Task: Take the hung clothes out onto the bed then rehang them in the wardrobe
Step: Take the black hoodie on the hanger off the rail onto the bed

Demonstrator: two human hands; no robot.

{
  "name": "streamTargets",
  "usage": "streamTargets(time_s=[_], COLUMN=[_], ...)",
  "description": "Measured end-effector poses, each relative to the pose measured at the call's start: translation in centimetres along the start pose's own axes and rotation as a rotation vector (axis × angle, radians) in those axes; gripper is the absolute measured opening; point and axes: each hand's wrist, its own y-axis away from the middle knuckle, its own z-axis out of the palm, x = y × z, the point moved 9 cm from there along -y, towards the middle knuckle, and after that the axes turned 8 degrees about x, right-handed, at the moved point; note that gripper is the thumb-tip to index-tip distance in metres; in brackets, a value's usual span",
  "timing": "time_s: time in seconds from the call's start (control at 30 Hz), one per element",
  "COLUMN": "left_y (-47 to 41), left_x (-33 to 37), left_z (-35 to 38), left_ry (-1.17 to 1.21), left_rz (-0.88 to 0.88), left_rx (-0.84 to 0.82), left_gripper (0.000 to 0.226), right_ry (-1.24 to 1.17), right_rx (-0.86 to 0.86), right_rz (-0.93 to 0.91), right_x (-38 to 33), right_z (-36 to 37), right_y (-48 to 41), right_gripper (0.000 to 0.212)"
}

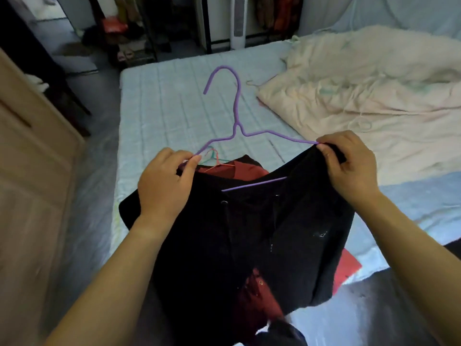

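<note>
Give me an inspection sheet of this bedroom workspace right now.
Surface: bed, pale quilted sheet.
Job's things: purple hanger held above the bed, partly inside black garment; red garment with thin hangers lies beneath.
Clutter: cream duvet bunched on the bed's right.
Hands: left hand pinches the purple hanger's left end; right hand pinches the black garment at the hanger's right end.
Cables: nothing seen.
Surroundings: wooden door left; clothes rack and white fan beyond the bed.

Soft dim daylight, wide-angle edge bending, blurred corners, slight overall softness
</note>
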Motion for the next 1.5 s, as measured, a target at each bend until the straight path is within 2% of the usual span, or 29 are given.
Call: streamTargets(time_s=[0.3,0.67,0.8,0.87,1.03,1.17,1.3,1.5], left_y=[-3.3,-2.2,-0.5,0.3,3.1,5.4,7.1,10.8], left_x=[-8.9,-20.4,-23.5,-23.9,-21.8,-18.8,-14.6,-10.0], left_z=[10.4,23.9,27.3,28.3,29.2,27.9,24.5,16.7], left_ry=[-0.251,-0.403,-0.458,-0.505,-0.561,-0.516,-0.415,-0.393], left_rz=[-0.234,-0.492,-0.539,-0.529,-0.490,-0.515,-0.570,-0.608], left_rx=[-0.153,-0.483,-0.559,-0.607,-0.748,-0.792,-0.702,-0.478], left_gripper=[0.023,0.026,0.030,0.040,0.057,0.064,0.081,0.072], right_ry=[-0.170,-0.146,-0.049,0.018,0.238,0.228,0.158,0.014], right_rx=[-0.386,-0.737,-0.878,-0.965,-1.128,-1.167,-1.183,-1.102], right_rz=[0.065,0.182,0.223,0.217,0.098,0.054,0.041,0.041], right_x=[8.6,17.0,19.2,19.5,17.5,14.6,10.9,5.7], right_z=[18.2,34.7,39.0,40.4,40.8,37.9,33.5,25.9], right_y=[-3.7,-0.6,1.8,3.0,5.7,6.8,7.8,9.1], right_gripper=[0.010,0.009,0.025,0.035,0.054,0.067,0.065,0.064])
